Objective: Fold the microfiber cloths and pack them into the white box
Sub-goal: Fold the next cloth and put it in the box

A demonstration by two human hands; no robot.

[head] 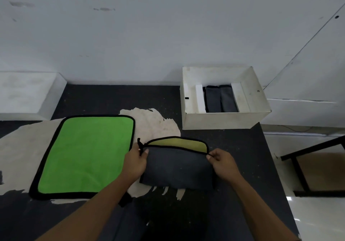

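On the dark tabletop (233, 147), the flat green microfiber cloth (87, 155) lies left of the half-folded grey microfiber cloth (177, 168). The white cardboard box (220, 120) stands behind, rightward, with folded grey cloths (220, 100) inside.

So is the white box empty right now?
No, two folded grey cloths lie side by side inside the white box, between white inserts.

Bare all the way: left hand (135, 163) and right hand (223, 163) uncovered, left forearm (104, 203) and right forearm (255, 201) behind the wrists likewise unclothed, slim near the hands and broadening toward the lower edge.
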